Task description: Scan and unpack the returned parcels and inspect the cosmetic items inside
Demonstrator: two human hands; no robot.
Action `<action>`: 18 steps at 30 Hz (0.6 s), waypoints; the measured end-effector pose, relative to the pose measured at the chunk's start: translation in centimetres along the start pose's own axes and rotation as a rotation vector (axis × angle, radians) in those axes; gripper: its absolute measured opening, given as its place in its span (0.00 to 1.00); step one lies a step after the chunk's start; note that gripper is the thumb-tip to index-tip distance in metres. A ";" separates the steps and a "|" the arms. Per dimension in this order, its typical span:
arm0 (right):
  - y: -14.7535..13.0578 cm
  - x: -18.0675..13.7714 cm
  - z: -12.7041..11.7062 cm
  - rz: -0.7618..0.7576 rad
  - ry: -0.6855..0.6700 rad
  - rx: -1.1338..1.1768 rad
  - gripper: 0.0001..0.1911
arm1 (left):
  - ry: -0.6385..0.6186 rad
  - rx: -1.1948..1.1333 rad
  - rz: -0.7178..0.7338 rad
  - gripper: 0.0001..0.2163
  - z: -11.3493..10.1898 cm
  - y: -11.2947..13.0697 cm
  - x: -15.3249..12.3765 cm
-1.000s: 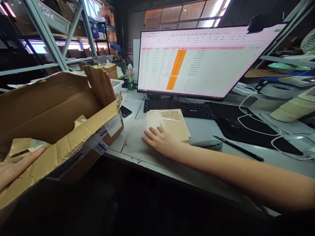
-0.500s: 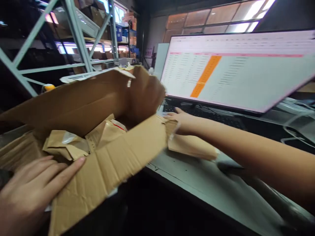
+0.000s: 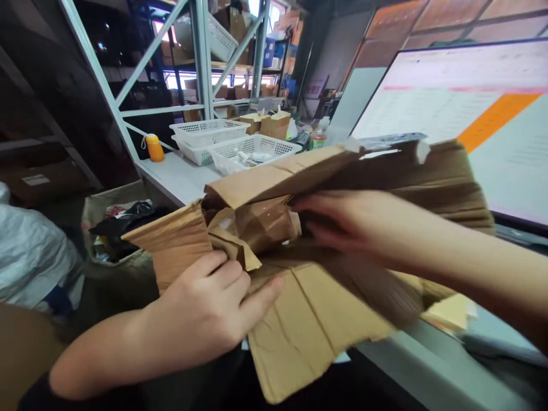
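An open cardboard box point(image 3: 317, 308) with its flaps spread is tilted in front of me. My left hand point(image 3: 218, 302) grips its near left edge, fingers curled inside and index finger laid along the flap. Crumpled brown paper packages point(image 3: 268, 222) lie inside. My right hand point(image 3: 338, 220) reaches into the box, just right of these packages. Its fingers are shadowed and blurred, so whether they hold anything cannot be made out.
White perforated baskets point(image 3: 257, 153) stand on the table behind the box, with an orange bottle point(image 3: 154, 148) to their left. A bin of waste point(image 3: 115, 228) is on the left floor. The monitor point(image 3: 471, 108) stands at right, small brown packages point(image 3: 449, 311) below it.
My view has swung left, so the box now sits mid-frame. My right hand has gone from beside the keyboard into the box. The left hand stays on the box edge.
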State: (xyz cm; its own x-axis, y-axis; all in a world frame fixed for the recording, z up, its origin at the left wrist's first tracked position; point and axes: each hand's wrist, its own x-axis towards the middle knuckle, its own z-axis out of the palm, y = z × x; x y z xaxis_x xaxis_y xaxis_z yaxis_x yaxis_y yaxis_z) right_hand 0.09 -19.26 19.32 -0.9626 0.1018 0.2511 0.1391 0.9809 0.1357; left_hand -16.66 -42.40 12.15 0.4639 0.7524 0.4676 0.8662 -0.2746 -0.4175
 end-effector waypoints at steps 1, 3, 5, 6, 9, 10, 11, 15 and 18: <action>0.1 0.5 0.6 0.031 -0.071 0.035 0.23 | 0.006 0.008 0.004 0.20 0.1 0.1 0.1; 0.6 1.7 1.9 0.163 -0.194 0.180 0.37 | 0.020 0.020 0.016 0.20 0.1 0.4 0.2; 0.8 2.9 3.0 0.332 -0.235 0.394 0.42 | 0.029 0.034 0.024 0.20 0.1 0.7 0.4; 0.8 3.5 3.4 0.414 -0.226 0.497 0.41 | 0.029 0.043 0.024 0.20 0.0 0.9 0.5; 0.3 4.8 4.4 0.618 -0.115 0.692 0.34 | 0.027 0.072 0.022 0.20 0.0 1.4 0.9; 0.1 5.1 4.7 0.675 -0.074 0.714 0.32 | 0.027 0.075 0.025 0.20 0.0 1.6 1.0; -0.1 5.2 5.1 0.713 -0.042 0.721 0.31 | 0.025 0.074 0.027 0.20 0.1 1.8 1.1; -0.8 4.4 5.9 0.691 0.067 0.701 0.31 | 0.025 0.050 0.025 0.20 0.6 2.0 1.5; -1.3 2.7 4.1 0.499 0.298 0.620 0.30 | 0.024 0.069 -0.026 0.21 0.8 1.7 1.9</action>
State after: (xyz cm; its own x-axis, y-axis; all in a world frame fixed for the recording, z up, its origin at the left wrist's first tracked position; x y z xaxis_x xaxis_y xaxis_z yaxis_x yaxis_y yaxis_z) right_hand -3.64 -19.59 15.85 -0.7089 0.5839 0.3956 0.2949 0.7549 -0.5858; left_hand -14.47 -40.98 11.68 0.4463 0.7438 0.4976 0.8636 -0.2121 -0.4574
